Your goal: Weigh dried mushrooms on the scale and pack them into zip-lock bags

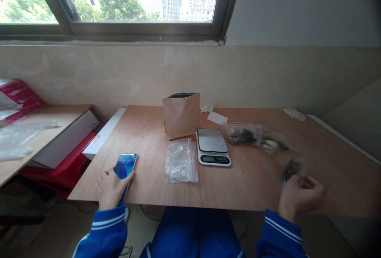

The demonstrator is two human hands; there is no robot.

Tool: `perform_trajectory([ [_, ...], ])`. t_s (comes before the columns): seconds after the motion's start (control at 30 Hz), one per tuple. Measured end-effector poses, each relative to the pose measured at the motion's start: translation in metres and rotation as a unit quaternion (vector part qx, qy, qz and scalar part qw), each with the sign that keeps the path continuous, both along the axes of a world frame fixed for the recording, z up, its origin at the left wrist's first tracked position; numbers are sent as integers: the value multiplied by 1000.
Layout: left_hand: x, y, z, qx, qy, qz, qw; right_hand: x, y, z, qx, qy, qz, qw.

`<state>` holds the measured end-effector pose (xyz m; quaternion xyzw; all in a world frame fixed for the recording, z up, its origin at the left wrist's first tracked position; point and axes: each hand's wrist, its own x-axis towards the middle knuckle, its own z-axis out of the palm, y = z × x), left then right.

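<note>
On the plywood table stood an open kraft paper pouch, upright, beside a digital kitchen scale with a bare pan and an unreadable display; a flat clear zip bag lay in front of the pouch, and a fuller zip bag held dark pieces. The left hand gripped a smartphone, its small lit digits hard to read. The blurred right hand curled half-closed just below a dark clump, though it was hard to tell whether it had hold of it.

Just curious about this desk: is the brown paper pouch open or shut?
Open: the brown kraft-paper pouch stands upright with its top edge gaping, and its dark lining shows through the mouth.
</note>
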<state>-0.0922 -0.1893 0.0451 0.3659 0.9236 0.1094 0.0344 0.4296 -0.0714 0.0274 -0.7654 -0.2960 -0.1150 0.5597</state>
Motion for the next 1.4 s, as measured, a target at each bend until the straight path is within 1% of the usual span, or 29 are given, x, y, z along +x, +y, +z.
perform_trajectory([
  [0.1,3,13,11,3,-1,24,1000,-22,-14,26,43,39,-35,998],
  [0.13,9,17,17,15,0,32,999,-32,-18,35,53,38,-20,998],
  [0.17,19,22,24,42,0,30,999,-43,-22,44,64,38,-3,997],
  [0.2,32,26,31,91,-6,29,995,-56,-26,53,74,40,20,996],
  [0.23,48,30,38,147,-33,6,989,-69,-31,61,80,41,51,995],
  [0.27,67,33,45,212,-90,-38,972,-83,-35,69,82,37,87,992],
  [0.3,88,34,52,275,-177,-96,940,-98,-38,76,75,33,136,987],
  [0.33,109,35,58,314,-274,-150,897,-114,-42,81,76,33,180,980],
  [0.37,131,35,63,321,-356,-195,856,-129,-46,86,75,35,230,970],
  [0.4,151,34,68,322,-409,-232,822,-144,-50,89,76,41,278,957],
  [0.43,169,32,72,324,-441,-263,795,-159,-53,90,72,50,318,944],
  [0.5,197,31,79,337,-480,-288,758,-184,-61,90,66,75,388,916],
  [0.53,206,31,82,343,-501,-292,739,-194,-64,88,61,84,418,903],
  [0.6,216,33,84,350,-536,-288,712,-208,-70,84,53,84,475,874],
  [0.67,216,37,82,358,-560,-265,699,-216,-73,80,52,68,527,845],
  [0.73,212,43,76,366,-579,-229,691,-218,-73,77,50,55,574,816],
  [0.8,207,47,70,368,-589,-201,691,-217,-72,77,39,55,616,785],
  [0.87,203,51,65,369,-582,-193,698,-216,-69,78,22,67,648,758],
  [0.93,201,53,63,369,-563,-201,712,-216,-68,78,5,94,657,748],
  [1.03,203,55,63,366,-523,-228,735,-218,-66,78,-10,157,634,757],
  [1.17,207,56,64,360,-457,-291,759,-219,-64,79,-16,208,607,767],
  [1.23,208,57,64,353,-430,-325,765,-217,-63,79,-31,205,601,772],
  [1.4,204,59,67,330,-365,-403,772,-208,-61,77,-62,127,567,812],
])
